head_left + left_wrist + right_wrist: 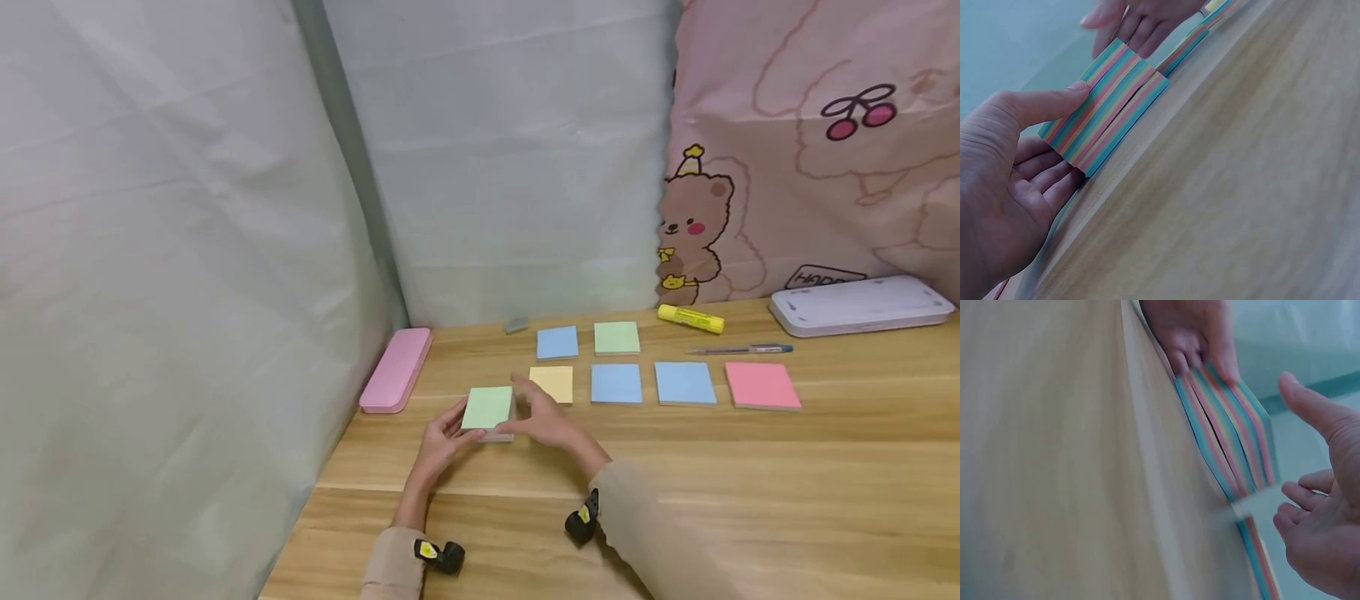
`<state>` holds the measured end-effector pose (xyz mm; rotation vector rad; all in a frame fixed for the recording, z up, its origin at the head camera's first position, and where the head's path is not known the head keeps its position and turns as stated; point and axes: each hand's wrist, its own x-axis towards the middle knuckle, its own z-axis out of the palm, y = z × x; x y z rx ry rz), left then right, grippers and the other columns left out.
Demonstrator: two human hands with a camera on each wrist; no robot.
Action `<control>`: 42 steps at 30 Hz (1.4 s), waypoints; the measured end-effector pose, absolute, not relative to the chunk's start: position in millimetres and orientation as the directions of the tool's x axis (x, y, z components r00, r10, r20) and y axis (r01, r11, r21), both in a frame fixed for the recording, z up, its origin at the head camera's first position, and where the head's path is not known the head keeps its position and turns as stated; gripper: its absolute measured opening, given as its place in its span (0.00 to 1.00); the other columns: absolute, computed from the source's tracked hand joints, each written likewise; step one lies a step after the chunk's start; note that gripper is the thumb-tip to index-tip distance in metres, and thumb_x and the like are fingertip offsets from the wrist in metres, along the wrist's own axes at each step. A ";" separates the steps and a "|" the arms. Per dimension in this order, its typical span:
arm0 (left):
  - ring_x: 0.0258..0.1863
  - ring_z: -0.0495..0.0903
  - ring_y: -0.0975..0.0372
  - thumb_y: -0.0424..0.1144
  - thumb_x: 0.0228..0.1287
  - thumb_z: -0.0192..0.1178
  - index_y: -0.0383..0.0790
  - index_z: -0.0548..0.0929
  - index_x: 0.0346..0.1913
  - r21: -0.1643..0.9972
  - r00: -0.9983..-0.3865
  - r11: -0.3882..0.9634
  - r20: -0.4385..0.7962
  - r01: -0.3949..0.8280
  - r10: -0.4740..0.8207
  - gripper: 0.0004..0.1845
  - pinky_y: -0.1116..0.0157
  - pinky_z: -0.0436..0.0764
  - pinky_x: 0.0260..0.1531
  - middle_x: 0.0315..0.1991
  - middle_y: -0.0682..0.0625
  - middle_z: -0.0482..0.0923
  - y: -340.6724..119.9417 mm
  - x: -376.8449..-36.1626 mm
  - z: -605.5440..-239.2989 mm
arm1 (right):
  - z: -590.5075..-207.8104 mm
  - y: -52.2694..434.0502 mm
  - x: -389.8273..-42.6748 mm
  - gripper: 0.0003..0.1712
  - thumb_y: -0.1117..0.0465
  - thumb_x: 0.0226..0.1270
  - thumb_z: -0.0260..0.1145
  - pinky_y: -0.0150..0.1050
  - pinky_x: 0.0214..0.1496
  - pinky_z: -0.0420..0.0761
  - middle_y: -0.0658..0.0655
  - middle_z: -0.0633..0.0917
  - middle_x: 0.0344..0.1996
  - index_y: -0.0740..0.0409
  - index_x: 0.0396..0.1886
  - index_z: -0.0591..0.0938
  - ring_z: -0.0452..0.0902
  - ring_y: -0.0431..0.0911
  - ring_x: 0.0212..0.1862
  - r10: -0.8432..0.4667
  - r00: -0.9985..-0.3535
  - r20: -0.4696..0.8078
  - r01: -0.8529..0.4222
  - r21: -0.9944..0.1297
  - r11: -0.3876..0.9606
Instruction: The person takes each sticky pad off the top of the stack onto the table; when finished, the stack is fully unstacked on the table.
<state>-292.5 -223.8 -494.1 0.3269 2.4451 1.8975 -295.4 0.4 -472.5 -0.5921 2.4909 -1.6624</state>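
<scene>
A thick stack of sticky notes point(488, 407), green on top, sits at the left part of the wooden table. Its sides show blue, pink and yellow stripes, and a dark gap splits the striped stack point(1105, 103) into layers. My left hand point(441, 442) grips it from the left, thumb against the front side and fingers round the far side. To its right is my right hand point(551, 423), thumb and fingers spread. In the right wrist view the right hand point(1329, 500) appears apart from the stack, holding nothing. A yellow sticky pad point(552, 384) lies partly behind the right hand.
Blue pads point(617, 383), a green pad point(617, 337) and a pink pad point(762, 386) lie in two rows. Behind them are a yellow glue stick point(691, 319), a pen point(741, 350) and a white case point(862, 306). A pink case point(397, 370) lies by the left edge.
</scene>
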 end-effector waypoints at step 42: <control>0.70 0.64 0.43 0.28 0.58 0.68 0.26 0.65 0.69 0.962 -0.977 0.233 0.098 0.142 0.192 0.37 0.63 0.71 0.66 0.70 0.32 0.63 -224.5 -293.2 -496.2 | -470.0 20.3 -295.5 0.55 0.55 0.47 0.81 0.60 0.67 0.74 0.69 0.67 0.71 0.66 0.72 0.63 0.68 0.67 0.67 -0.252 -0.948 0.195 -0.286 -0.871 0.400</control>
